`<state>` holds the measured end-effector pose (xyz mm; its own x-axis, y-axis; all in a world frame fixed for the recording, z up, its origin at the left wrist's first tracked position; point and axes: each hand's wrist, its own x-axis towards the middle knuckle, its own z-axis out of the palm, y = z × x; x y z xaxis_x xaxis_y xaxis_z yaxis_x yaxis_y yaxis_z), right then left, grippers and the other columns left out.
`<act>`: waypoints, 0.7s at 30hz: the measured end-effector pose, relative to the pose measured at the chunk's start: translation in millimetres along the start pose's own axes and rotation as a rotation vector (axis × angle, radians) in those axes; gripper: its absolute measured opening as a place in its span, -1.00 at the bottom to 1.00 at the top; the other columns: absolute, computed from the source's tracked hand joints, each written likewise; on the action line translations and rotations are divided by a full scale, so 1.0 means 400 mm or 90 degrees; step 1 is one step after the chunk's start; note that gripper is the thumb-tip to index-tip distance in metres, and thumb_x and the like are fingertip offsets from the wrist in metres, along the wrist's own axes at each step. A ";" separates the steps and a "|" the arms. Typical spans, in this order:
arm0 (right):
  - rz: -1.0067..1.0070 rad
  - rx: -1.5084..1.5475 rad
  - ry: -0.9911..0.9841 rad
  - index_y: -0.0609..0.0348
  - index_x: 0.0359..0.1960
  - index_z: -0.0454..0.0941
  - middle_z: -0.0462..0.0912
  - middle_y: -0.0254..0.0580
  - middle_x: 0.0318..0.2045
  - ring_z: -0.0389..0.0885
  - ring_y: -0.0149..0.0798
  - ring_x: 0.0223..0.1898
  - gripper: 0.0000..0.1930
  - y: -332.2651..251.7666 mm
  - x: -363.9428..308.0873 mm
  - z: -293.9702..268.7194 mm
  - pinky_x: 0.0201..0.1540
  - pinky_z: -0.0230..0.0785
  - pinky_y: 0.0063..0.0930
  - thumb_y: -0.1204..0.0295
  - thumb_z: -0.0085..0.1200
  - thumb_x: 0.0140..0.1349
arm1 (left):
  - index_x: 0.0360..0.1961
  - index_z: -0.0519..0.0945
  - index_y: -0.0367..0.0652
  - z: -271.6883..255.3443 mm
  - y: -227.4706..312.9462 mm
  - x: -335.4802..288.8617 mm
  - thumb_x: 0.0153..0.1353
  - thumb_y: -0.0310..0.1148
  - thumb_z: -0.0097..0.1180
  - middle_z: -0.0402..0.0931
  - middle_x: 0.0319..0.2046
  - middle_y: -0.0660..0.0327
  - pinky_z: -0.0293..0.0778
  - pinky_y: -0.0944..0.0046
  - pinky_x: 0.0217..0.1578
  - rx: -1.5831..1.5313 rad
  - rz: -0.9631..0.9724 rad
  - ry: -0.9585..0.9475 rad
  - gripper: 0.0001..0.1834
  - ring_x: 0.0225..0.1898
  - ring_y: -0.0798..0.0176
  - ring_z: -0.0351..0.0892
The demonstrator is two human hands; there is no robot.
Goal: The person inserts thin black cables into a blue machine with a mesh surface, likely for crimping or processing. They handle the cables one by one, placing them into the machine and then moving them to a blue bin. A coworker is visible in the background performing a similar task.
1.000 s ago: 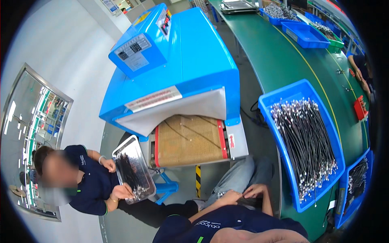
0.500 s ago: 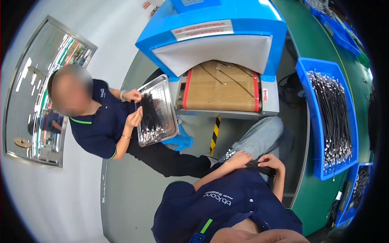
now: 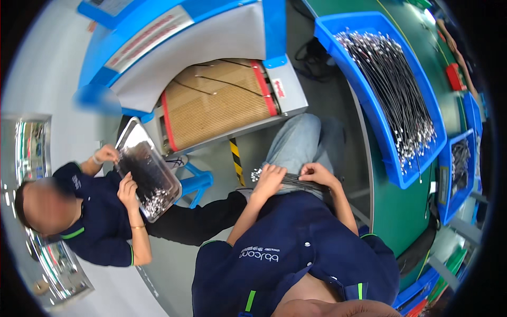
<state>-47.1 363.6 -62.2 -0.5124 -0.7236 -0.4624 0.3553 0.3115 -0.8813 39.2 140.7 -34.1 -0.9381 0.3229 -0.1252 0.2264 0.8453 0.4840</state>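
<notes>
Across my lap lies a bundle of thin black cables (image 3: 293,179) with shiny metal ends sticking out at its left. My left hand (image 3: 271,180) is wrapped over the bundle close to those ends. Toward the other end, the thumb and fingers of my right hand (image 3: 317,174) are curled together at the cables; how many strands they pinch is too small to see. In front of me a conveyor belt (image 3: 216,119) with red edges runs out of a blue machine, and a few single black cables (image 3: 232,84) lie spread on it.
At the left a seated co-worker (image 3: 100,211) handles black cables in a metal tray (image 3: 168,182). A blue stool (image 3: 196,185) stands beside the tray. On the green table (image 3: 393,211) to my right are a large blue bin (image 3: 376,140) full of cables and a smaller blue bin (image 3: 448,203).
The view has turned to the right, so the machine and co-worker appear farther left. Both my hands stay at the cable bundle on my lap. The co-worker's hands remain at the tray.
</notes>
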 end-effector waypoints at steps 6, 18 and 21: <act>0.024 -0.041 0.119 0.24 -0.45 0.56 0.54 -0.46 -0.53 0.46 -0.59 -0.43 -0.90 -0.041 0.003 -0.014 -0.34 0.31 -0.63 0.50 0.23 0.10 | 0.03 0.43 -0.08 -0.057 -0.042 0.035 -0.17 -0.16 0.39 0.39 -0.04 0.18 -0.05 -0.18 0.29 -0.090 -0.003 -0.034 -0.31 0.13 0.09 0.31; -0.036 -0.137 0.159 0.20 -0.37 0.62 0.60 -0.36 -0.47 0.48 -0.52 -0.47 -0.88 -0.161 -0.010 -0.060 -0.41 0.30 -0.60 0.42 0.23 0.11 | -0.25 0.55 -0.19 -0.145 -0.096 0.039 0.20 -0.37 0.06 0.46 -0.39 0.15 0.39 0.11 -0.25 -0.200 -0.042 0.094 -0.85 -0.28 0.07 0.46; -0.132 -0.235 0.180 0.15 -0.31 0.62 0.63 -0.26 -0.44 0.56 -0.33 -0.44 -0.84 -0.221 -0.003 -0.039 -0.36 0.38 -0.47 0.41 0.22 0.08 | -0.27 0.56 -0.21 -0.166 -0.079 0.059 0.21 -0.38 0.06 0.47 -0.42 0.14 0.41 0.12 -0.29 -0.184 -0.017 0.078 -0.86 -0.32 0.05 0.48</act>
<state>-90.1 346.7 14.8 -0.7530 -0.6137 -0.2374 -0.0495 0.4126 -0.9096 -7.6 93.2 5.2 -0.9712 0.2338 -0.0452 0.1334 0.6914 0.7101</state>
